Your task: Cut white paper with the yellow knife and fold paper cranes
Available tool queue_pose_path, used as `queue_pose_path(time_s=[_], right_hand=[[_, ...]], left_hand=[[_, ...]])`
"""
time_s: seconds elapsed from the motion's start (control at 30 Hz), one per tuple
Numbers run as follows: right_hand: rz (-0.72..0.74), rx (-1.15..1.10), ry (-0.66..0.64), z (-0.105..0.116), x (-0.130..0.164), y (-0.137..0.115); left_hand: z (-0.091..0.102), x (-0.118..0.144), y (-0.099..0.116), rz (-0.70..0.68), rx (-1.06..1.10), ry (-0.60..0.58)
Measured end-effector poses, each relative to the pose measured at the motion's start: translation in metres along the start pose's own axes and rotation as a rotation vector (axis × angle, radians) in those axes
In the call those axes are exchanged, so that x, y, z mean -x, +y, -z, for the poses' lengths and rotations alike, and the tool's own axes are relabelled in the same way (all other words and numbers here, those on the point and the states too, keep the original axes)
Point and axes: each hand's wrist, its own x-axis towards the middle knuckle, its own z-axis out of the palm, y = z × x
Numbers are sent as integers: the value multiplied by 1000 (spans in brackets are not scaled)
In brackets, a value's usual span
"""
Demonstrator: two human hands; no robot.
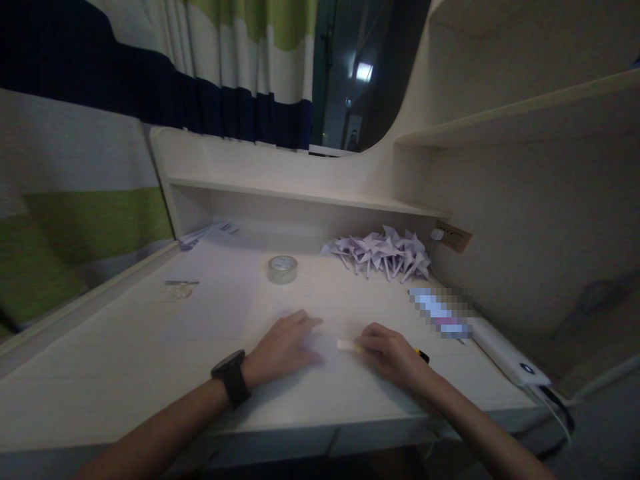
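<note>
My left hand (285, 347), with a dark watch (231, 375) on its wrist, lies over a piece of white paper (327, 353) on the desk. Its fingers are spread, slightly smeared by motion. To the right, my right hand (387, 350) is closed around a slim yellow-and-black tool that looks like a utility knife (424, 356). Its black end sticks out behind the hand; a pale, blurred tip points left at the paper. Beyond both hands stands a roll of clear tape (283, 270).
Folded paper pinwheels (385, 253) are heaped at the back right. Large white sheets (215, 293) lie at left, with small scraps (177, 291) beside them. A phone with a blurred-out screen (437, 313) and a white power strip (507, 357) lie at right. Shelves (310, 193) frame the desk.
</note>
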Motion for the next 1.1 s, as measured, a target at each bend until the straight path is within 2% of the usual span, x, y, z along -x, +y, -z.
queue_pose_path(time_s=[0.23, 0.43, 0.6, 0.73, 0.87, 1.1], right_hand=[[11, -51, 28, -7, -3, -3], [10, -17, 13, -4, -4, -10], [16, -28, 9, 1, -4, -14], [2, -43, 43, 1, -3, -8], [-29, 62, 83, -1, 0, -6], [78, 116, 57, -4, 5, -14]], left_hand=[[-1, -5, -9, 1, 135, 9], [9, -13, -5, 51, 201, -45], [14, -22, -1, 73, 291, -29], [12, -29, 1, 58, 267, -27], [5, -33, 1, 62, 207, -20], [-8, -33, 0, 101, 114, 36]])
